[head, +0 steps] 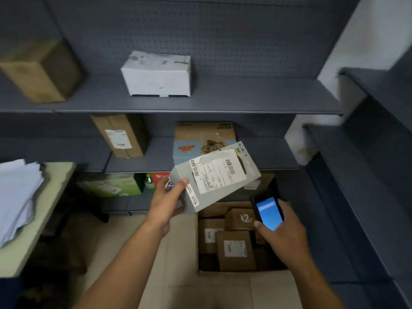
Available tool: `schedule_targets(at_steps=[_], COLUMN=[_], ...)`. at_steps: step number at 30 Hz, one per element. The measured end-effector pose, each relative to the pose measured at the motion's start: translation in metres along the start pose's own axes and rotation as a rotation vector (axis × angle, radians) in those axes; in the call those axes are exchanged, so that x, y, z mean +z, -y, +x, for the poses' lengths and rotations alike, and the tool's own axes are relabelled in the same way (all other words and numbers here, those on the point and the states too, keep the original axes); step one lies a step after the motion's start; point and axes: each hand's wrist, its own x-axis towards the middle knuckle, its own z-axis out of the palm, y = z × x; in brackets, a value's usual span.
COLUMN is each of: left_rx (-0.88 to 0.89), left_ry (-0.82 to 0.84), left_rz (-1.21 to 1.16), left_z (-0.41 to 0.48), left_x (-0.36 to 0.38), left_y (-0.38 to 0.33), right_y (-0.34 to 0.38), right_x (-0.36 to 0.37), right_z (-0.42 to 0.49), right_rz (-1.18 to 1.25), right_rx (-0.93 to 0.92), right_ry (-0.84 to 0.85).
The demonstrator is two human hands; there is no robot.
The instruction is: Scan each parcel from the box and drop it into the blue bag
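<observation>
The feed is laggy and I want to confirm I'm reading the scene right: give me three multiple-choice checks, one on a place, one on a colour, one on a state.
1. Where does the white carton sit?
A. in the open box on the floor
B. on the top shelf
C. on the table at left

2. What colour is the parcel that the left hand holds?
A. grey
B. red
C. black

3. The screen of the handheld scanner in the right hand is:
A. dark
B. hidden under the thumb
C. lit blue

Answers:
1 B, the carton stands on the highest shelf board in view.
2 A, the parcel's faces show grey.
3 C, the screen glows blue and is uncovered.
</observation>
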Motion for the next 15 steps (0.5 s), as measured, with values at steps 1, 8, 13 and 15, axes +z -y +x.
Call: schedule_targets(at_steps=[1,8,13,15], left_rx=[0.002,0.037,0.063,0.075], left_ry=[-0.019,-0.196,-0.337,-0.376], left_rz=[-0.023,-0.147,-0.199,-0.217], left_z=[-0.004,-0.047,-0.095,-0.116], left_x=[-0.018,-0.164,-0.292,-0.343], left_y=[0.000,0.004,0.011,0.015], right_y=[0.010,0.086,0.157,0.186], right_x=[0.009,0.094,0.179,0.215], right_z=[-0.003,-0.045,-0.094,-0.115], right_rz=[-0.017,-0.114,-0.207,-0.239], right_rx=[-0.024,-0.161,-0.255,-0.305], right_ry=[0.012,0.146,0.251,0.296])
